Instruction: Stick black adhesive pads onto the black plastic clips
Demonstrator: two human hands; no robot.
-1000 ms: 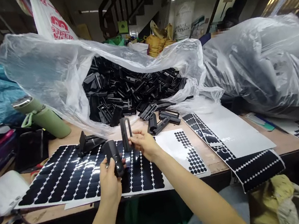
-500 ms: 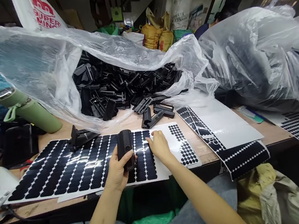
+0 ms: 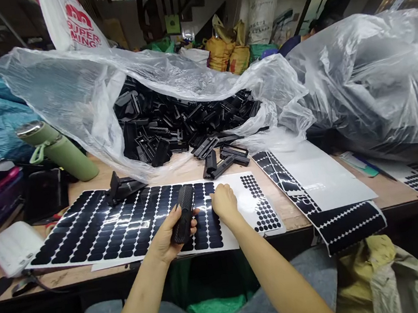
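Observation:
In my left hand [image 3: 169, 230] is an oblong black plastic part [image 3: 184, 215] with a carbon-look ribbed face, tilted with its top leaning right. The thumb lies along its near side and the fingertips come round the far side. My right hand [image 3: 224, 204] is curled with its fingers pressed together over the right end of the dark columns on a sheet of black oval stickers [image 3: 133, 225]. Whatever sits between those fingertips is hidden. Behind my left hand, a black bracket-like part [image 3: 123, 187] rests on the sheet's back edge.
A clear plastic bag [image 3: 61, 89] spills many black parts [image 3: 172, 122] at the back. Several loose parts [image 3: 225, 159] lie before it. Left stand a green flask [image 3: 65, 154] and a white box [image 3: 14, 248]. More sticker sheets [image 3: 348, 222] overhang the table edge at right.
The black part in my left hand has turned, its top now leaning right. My right hand's fingers have curled in more. The whole view has shifted slightly.

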